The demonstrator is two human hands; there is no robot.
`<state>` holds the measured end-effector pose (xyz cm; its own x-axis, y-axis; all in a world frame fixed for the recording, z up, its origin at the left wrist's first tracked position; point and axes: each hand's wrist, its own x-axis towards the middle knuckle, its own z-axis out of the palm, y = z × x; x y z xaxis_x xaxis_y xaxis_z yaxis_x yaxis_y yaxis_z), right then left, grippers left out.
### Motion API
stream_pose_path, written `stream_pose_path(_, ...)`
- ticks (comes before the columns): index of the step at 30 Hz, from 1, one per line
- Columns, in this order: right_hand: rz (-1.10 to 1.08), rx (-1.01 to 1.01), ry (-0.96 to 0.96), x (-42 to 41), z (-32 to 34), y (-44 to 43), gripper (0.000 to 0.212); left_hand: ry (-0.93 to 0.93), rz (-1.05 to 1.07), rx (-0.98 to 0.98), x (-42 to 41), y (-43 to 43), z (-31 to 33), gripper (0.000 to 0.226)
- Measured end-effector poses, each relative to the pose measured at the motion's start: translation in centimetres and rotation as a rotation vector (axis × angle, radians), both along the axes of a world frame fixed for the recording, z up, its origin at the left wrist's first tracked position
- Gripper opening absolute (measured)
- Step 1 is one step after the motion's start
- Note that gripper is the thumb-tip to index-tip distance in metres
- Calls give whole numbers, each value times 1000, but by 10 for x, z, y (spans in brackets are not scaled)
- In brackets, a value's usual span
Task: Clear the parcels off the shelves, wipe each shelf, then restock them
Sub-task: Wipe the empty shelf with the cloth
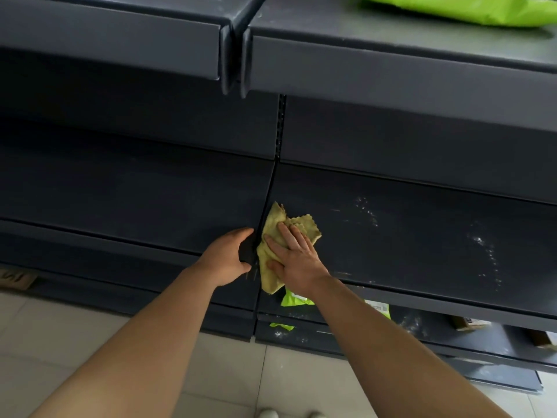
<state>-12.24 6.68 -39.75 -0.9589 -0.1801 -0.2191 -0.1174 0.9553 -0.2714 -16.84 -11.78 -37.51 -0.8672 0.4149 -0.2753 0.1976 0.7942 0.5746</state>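
Seen from my head camera, my right hand (297, 260) lies flat with its fingers straight and spread, pressing a crumpled yellow cloth (275, 230) onto the front left corner of the right shelf (422, 236). The cloth's lower end hangs over that shelf's front edge. My left hand (229, 256) is just beside it, across the seam between the two bays, thumb above and fingers curled below as it grips the front right corner of the left shelf (135, 200). The two hands are near each other but not touching. White dusty specks (369, 211) are scattered across the dark surface of the right shelf, toward its middle and right end, well apart from the cloth. On the upper shelf (391, 34), at its far right, lies a bright green parcel (470, 7), partly cut off by the top of the picture. Below my right forearm, on the bottom shelf (482, 342), a second green parcel (294, 300) shows near the left end, a white-labelled parcel (378, 307) peeps out just right of my arm, and a brown cardboard box (470, 323) sits further right, under the front edge of the shelf above. More white specks mark the bottom shelf near its left front corner. Pale floor tiles (211, 372) run along the foot of the shelving, and the toes of light shoes (268, 413) show at the bottom edge.
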Motion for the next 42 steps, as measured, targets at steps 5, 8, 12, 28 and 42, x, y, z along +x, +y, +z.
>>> stream_pose_path(5,61,22,63,26,-5,22,56,13,24,-25,8,11,0,75)
stream_pose_path(8,40,39,61,42,-5,41,57,39,11,-91,11,20,3,74)
stream_pose_path(12,-35,-7,47,62,-3,71,59,66,33,-210,15,38,8,78)
stream_pose_path(28,-510,61,39,60,-10,168,61,-4,-72,-359,-22,86,12,123)
stream_pose_path(42,-570,87,-90,-50,-6,160,66,25,-122,-381,-29,87,7,125)
